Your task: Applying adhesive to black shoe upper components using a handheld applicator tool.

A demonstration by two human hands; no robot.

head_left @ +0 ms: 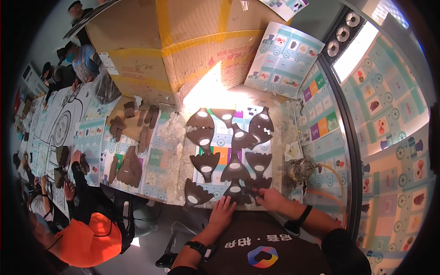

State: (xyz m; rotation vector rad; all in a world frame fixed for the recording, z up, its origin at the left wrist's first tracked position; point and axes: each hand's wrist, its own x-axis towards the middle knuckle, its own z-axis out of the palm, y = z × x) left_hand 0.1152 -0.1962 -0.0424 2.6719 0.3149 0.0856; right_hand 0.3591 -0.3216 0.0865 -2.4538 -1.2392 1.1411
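Observation:
Flat dark brown pieces (206,161) with scalloped edges and white ovals lie in rows on the bench in front of me. My left hand (222,212) rests with its fingers stretched out on the near edge of one brown piece (235,193). Just to the right, my right hand (271,200) is closed beside that same piece. A small dark thing with a bit of red shows at its fingertips, too small to name. Another scalloped piece (198,192) lies to the left of my left hand.
A large taped cardboard box (197,50) stands behind the bench. Printed sheets (284,59) cover the walls and worktop. A grimy round fitting with a hose (300,170) sits at the right. More brown pieces (130,168) lie leftward, near a person in orange (94,238).

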